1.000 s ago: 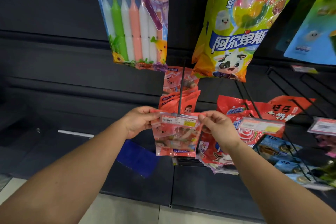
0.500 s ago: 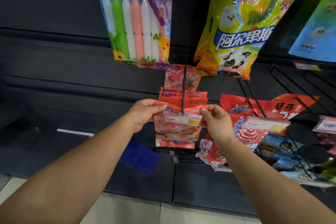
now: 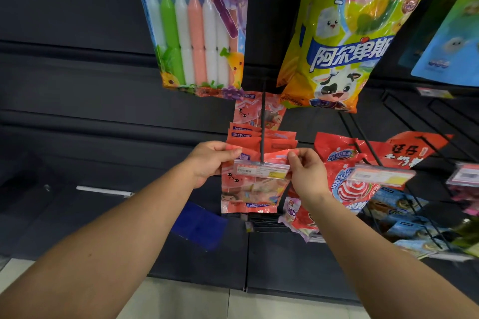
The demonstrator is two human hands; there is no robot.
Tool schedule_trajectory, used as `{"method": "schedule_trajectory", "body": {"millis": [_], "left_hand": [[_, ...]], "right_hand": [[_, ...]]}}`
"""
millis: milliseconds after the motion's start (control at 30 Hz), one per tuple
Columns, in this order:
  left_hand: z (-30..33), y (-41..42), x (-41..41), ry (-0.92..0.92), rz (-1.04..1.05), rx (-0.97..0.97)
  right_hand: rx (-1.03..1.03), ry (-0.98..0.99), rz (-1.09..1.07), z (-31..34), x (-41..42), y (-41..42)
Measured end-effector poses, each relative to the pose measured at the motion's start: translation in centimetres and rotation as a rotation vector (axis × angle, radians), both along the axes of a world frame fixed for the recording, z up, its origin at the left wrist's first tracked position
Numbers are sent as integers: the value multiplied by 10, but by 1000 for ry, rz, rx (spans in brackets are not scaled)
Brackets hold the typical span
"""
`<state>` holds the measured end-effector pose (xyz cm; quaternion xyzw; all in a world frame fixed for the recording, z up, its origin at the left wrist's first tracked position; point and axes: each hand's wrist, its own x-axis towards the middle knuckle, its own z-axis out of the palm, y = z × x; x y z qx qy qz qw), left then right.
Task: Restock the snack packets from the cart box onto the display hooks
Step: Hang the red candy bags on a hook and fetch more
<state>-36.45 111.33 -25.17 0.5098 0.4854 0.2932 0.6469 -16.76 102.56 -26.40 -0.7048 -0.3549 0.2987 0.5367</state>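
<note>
Threading a pink snack packet [image 3: 252,189] onto the display hook [image 3: 262,127].
My left hand [image 3: 210,163] and right hand [image 3: 305,173] pinch its top corners; next I'd slide it back.

Snack packet [image 3: 248,189]: salmon-pink, cartoon faces, blue text band. Price tag [image 3: 261,170]: white with yellow section, red top strip. Jelly-stick bag [image 3: 194,26]: blue; white, green, peach sticks. Lollipop bag [image 3: 347,33]: yellow-green, blue banner. Display panel [image 3: 77,72]: black.
</note>
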Motion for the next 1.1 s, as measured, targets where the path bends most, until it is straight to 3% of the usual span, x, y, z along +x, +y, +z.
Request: {"method": "schedule_trajectory", "body": {"millis": [167,500,867,967,1100], "left_hand": [[-4,5,6,14,61,-22],[9,16,21,89,135,121],[-30,2,16,267,103,129],[-44,-15,18,336,119,135],[-65,-50,22,629,-28,94]], "right_hand": [[-2,47,-45,3,0,-3],[-83,157,-177,18,-3,29],[-155,-123,172,-9,-4,-4],[-140,-113,235,-15,-3,-25],[-192,-144,295,-23,8,-67]]}}
